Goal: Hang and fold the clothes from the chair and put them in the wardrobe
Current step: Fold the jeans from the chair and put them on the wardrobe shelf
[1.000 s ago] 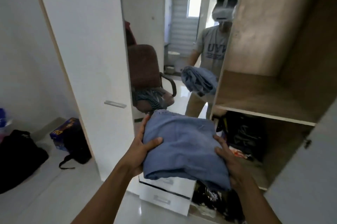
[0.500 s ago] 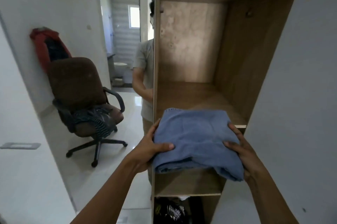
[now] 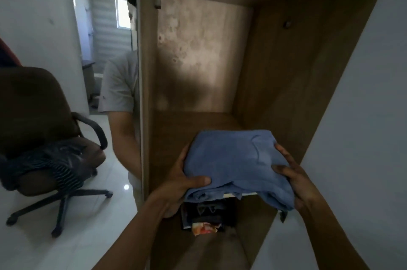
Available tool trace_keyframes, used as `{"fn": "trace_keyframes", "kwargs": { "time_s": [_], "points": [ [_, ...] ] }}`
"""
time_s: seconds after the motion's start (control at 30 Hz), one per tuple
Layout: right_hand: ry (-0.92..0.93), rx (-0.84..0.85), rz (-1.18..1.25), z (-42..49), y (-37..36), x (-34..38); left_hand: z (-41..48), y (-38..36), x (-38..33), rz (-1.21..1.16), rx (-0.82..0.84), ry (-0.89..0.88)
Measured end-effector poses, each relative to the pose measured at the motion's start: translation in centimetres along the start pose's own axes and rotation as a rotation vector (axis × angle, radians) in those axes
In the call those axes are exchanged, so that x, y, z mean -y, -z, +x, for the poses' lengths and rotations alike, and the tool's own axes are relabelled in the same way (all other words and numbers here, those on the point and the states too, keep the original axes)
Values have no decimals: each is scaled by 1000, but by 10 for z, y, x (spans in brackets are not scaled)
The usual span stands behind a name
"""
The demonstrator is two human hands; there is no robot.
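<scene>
A folded blue garment [image 3: 235,159] lies on the front part of a wooden wardrobe shelf [image 3: 176,129], its near edge hanging over the shelf's front. My left hand [image 3: 182,179] grips its left side, thumb on top. My right hand [image 3: 293,175] holds the right side, thumb on top too. The open wardrobe [image 3: 275,60] fills the middle of the view. In the mirror at left, the brown office chair [image 3: 33,115] carries a dark striped garment [image 3: 50,164] on its seat.
The white wardrobe door [image 3: 363,137] stands open on the right. Dark items and a colourful packet [image 3: 204,228] lie in the compartment below the shelf. A mirror [image 3: 77,71] on the left shows a person's reflection, the white floor and a doorway.
My view has moved closer to the wardrobe. Both hands have carried the blue garment forward from in front of the shelf edge onto the shelf.
</scene>
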State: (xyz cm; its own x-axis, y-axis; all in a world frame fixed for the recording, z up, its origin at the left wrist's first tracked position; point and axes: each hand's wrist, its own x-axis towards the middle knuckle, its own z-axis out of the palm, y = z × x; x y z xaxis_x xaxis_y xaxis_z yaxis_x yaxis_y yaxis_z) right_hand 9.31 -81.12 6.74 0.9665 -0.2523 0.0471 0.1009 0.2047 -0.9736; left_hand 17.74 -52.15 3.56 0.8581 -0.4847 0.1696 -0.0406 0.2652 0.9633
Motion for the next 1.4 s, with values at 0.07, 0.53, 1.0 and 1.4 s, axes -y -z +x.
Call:
{"fn": "trace_keyframes", "kwargs": {
  "time_s": [0.07,0.53,1.0,1.4],
  "points": [
    [-43,-46,28,29,4,9,23,3,1,35,-14,-17],
    [261,59,-1188,129,-48,-48,115,-14,26,1133,-59,-188],
    [55,205,-1388,243,-61,-73,198,33,44,1342,-81,133],
    [32,52,-1288,365,-87,-99,320,85,48,1367,-104,130]
  ]
}}
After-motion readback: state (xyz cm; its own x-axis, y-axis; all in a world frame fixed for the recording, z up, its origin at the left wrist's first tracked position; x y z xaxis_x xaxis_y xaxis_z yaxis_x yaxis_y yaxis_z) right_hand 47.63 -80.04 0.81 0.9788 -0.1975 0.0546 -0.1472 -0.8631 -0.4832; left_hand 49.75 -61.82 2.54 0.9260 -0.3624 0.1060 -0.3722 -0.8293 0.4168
